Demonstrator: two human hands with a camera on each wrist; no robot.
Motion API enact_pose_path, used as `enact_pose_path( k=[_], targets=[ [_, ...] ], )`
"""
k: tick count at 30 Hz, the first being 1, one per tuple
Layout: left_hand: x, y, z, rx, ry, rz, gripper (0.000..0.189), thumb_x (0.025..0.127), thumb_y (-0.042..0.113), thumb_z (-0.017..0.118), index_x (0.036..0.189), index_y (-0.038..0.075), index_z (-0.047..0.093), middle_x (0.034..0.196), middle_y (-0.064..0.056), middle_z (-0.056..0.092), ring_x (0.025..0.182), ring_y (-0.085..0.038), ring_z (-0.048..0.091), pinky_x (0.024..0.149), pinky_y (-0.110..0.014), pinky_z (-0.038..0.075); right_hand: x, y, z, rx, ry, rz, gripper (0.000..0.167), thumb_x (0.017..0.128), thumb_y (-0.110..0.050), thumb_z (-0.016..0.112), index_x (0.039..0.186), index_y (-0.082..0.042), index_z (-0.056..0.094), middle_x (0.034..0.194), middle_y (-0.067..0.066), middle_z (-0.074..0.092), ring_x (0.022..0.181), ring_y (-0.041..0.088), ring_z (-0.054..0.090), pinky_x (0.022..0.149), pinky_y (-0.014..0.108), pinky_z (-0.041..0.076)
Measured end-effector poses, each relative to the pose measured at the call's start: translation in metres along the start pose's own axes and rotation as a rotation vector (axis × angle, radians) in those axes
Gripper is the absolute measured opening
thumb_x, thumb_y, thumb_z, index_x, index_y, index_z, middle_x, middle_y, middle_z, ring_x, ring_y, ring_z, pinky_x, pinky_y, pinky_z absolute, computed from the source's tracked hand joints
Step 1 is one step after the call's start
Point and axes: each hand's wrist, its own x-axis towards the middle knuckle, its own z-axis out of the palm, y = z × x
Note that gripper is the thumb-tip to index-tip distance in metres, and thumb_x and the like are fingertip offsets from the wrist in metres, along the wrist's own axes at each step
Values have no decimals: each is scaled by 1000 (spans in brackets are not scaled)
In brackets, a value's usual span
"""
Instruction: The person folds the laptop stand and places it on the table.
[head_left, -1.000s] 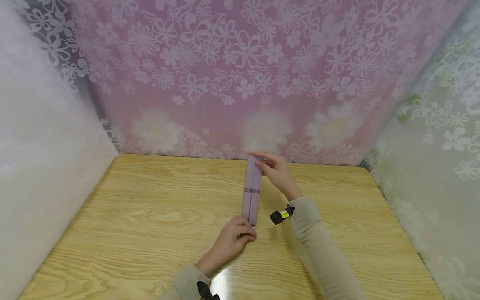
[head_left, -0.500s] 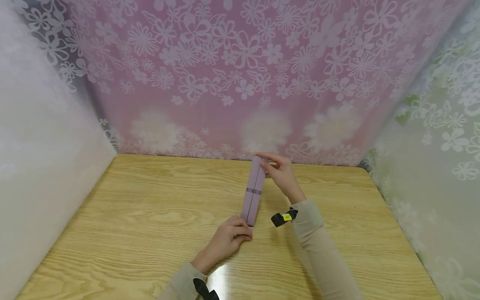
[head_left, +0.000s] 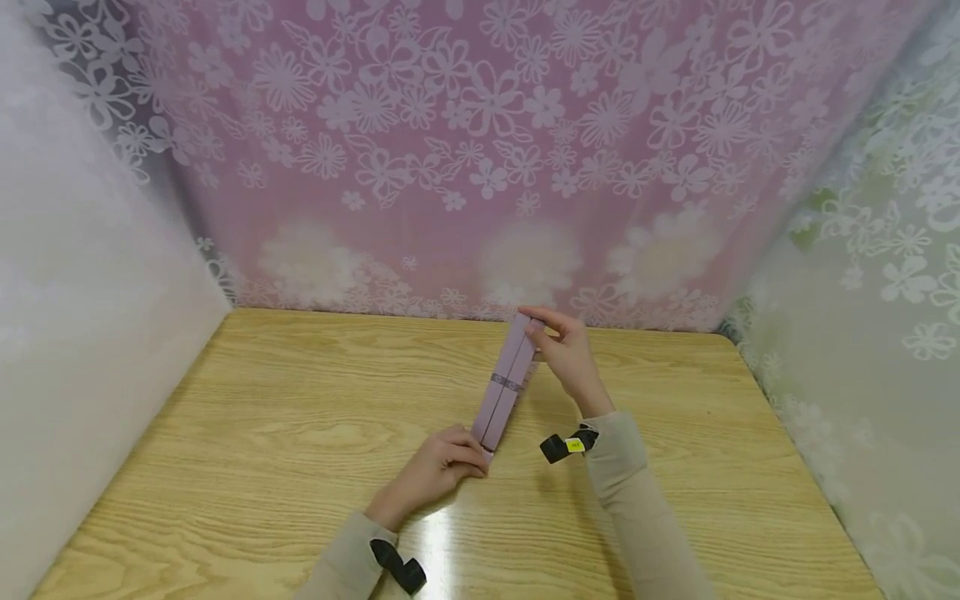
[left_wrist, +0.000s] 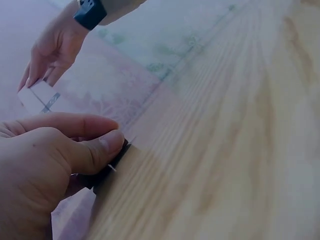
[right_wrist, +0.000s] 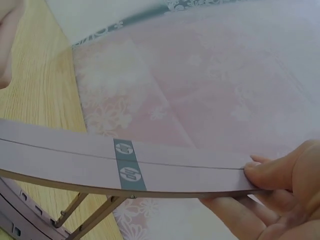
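Since the earlier frames, the lilac folding piece (head_left: 506,379) has slanted further, its far end shifting right and its near end left, both my hands moving along. It lies lengthwise over the desk (head_left: 322,400); contact with the surface cannot be confirmed. My right hand (head_left: 567,354) grips the far end, thumb on top, fingers beneath. My left hand (head_left: 435,468) is closed in a pinch at the near end, on a dark part (left_wrist: 102,177). Struts (right_wrist: 95,218) join the top panel to a slotted section (right_wrist: 25,206) below.
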Motion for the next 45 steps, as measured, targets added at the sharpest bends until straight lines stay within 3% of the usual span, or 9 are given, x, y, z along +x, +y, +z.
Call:
enact_pose_path(
  k=[4, 9, 14, 20, 27, 35, 42, 45],
  targets=[
    [7, 8, -8, -33, -4, 36, 16, 71, -10, 80, 79, 4, 77, 86, -7, 70, 82, -22, 62, 77, -28, 54, -7, -4, 1, -17, 57, 32, 32, 98, -2, 59, 129, -5, 66, 134, 12, 60, 91, 28, 68, 69, 35, 60],
    [16, 24, -19, -57, -5, 48, 20, 67, -16, 79, 78, 0, 75, 84, -12, 70, 79, -26, 62, 74, -32, 55, -14, -7, 1, -24, 119, 46, 31, 98, -2, 58, 128, -7, 67, 132, 13, 60, 82, 22, 67, 65, 29, 59],
    [16, 24, -23, -61, -2, 27, 21, 67, -18, 79, 77, -1, 75, 85, -14, 70, 80, -30, 63, 77, -37, 56, -20, -8, 1, -19, 167, 47, 30, 98, -3, 60, 126, -8, 68, 130, 13, 61, 71, 16, 63, 60, 27, 58],
    [14, 21, -30, -34, 0, 28, 20, 68, -19, 77, 79, -2, 75, 87, -16, 71, 82, -31, 64, 79, -32, 55, -25, -7, 3, 15, 224, 32, 30, 97, -1, 60, 126, -4, 68, 125, 16, 63, 55, 16, 59, 56, 25, 56],
    [8, 8, -31, -4, 17, 24, 21, 69, -20, 77, 80, -3, 75, 88, -17, 72, 84, -33, 65, 80, -34, 55, -30, -5, 5, 32, 289, 35, 31, 96, 0, 61, 125, -8, 69, 121, 15, 65, 55, 12, 62, 57, 27, 57],
    [-7, -15, -19, 17, 29, -53, 19, 71, -3, 87, 81, 9, 76, 90, -6, 72, 89, -21, 64, 82, -23, 51, -31, 6, 1, 97, 223, -19, 33, 97, -2, 61, 130, -7, 66, 132, 14, 62, 70, 11, 68, 64, 26, 58],
    [-8, -14, -16, 85, 32, -69, 16, 74, 4, 86, 82, 13, 75, 93, 1, 71, 93, -12, 61, 80, -21, 51, -28, 16, -8, 113, 121, -55, 39, 95, -2, 64, 135, -1, 59, 126, 23, 60, 91, 14, 70, 72, 32, 59],
    [-6, -12, -16, 109, 41, -66, 16, 74, 3, 86, 82, 12, 75, 93, 1, 71, 92, -12, 61, 79, -21, 51, -28, 17, -11, 128, 100, -57, 40, 95, -3, 66, 134, -3, 60, 122, 21, 61, 91, 15, 70, 72, 33, 60]
  ],
)
